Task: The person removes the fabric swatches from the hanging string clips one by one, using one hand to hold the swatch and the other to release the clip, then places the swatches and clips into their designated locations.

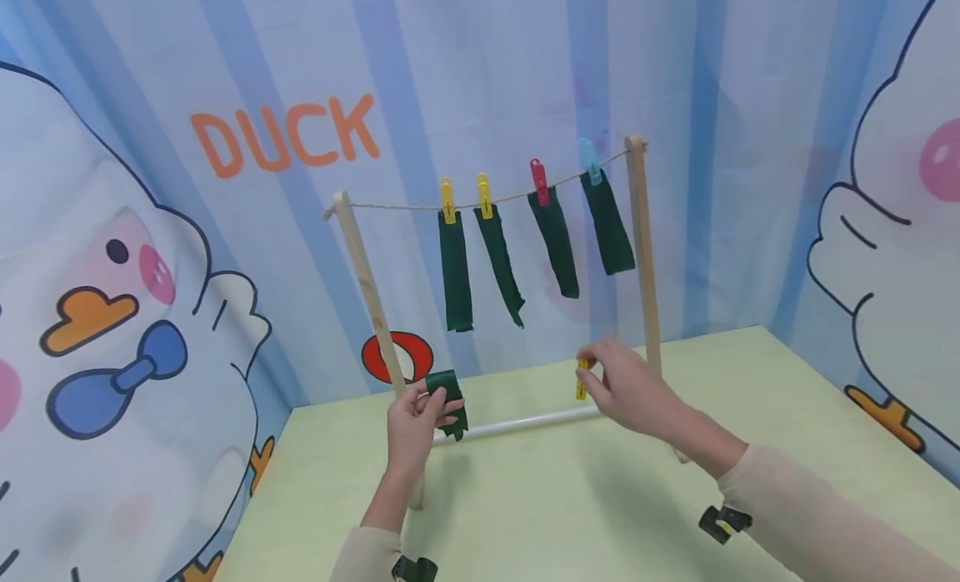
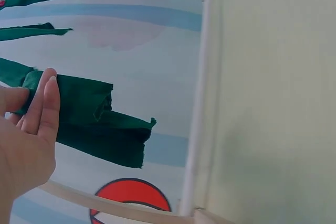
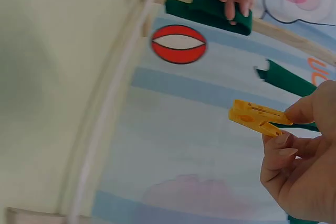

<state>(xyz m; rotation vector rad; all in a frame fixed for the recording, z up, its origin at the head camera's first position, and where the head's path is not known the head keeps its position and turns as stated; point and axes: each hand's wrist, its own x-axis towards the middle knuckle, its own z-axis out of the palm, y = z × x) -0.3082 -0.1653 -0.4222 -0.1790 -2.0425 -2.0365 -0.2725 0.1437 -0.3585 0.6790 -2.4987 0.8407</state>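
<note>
My left hand [image 1: 411, 428] pinches a folded strip of dark green cloth [image 2: 84, 98] near the left post of a small wooden clothesline frame. The strip's two loose ends hang down from my fingers. To the right, my right hand [image 1: 626, 390] holds a yellow clothespin [image 3: 257, 116] by its handle ends between thumb and fingers, its tip pointing away from the hand. Several green strips hang from the string [image 1: 397, 206] above both hands. Two yellow clothespins [image 1: 447, 200], a red clothespin [image 1: 539, 182] and a light blue clothespin [image 1: 590, 161] grip them.
The frame's left post [image 1: 367, 282] and right post [image 1: 642, 248] stand on a pale yellow table [image 1: 525, 499], joined low down by a white bar [image 1: 525, 421]. A striped blue curtain [image 1: 480, 82] with duck drawings surrounds the table at the back and sides.
</note>
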